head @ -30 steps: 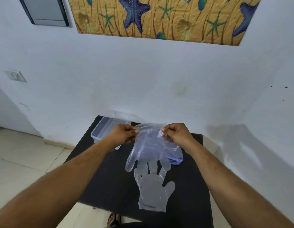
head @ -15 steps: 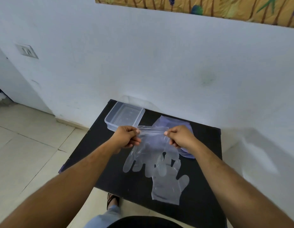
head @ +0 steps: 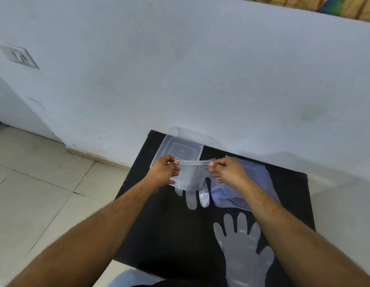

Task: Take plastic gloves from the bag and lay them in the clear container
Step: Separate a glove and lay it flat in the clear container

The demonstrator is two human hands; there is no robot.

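I hold a clear plastic glove (head: pixel 191 181) by its cuff, stretched between my left hand (head: pixel 163 169) and my right hand (head: pixel 226 169). Its fingers hang down toward the black table (head: pixel 169 235). The clear container (head: pixel 181 149) sits at the table's far left corner, just behind my hands. The bluish plastic bag (head: pixel 252 179) lies to the right, partly under my right forearm. A second clear glove (head: pixel 243 249) lies flat on the table near the front edge, fingers pointing away from me.
A white wall rises directly behind the table. Beige floor tiles (head: pixel 35 193) lie to the left. A wall switch (head: pixel 18 56) is at the upper left. My knee in blue cloth (head: pixel 128 279) shows below the table's front edge.
The camera has tilted down and left. My hands have carried the stretched glove away from me toward the container. The glove on the table has stayed where it was.
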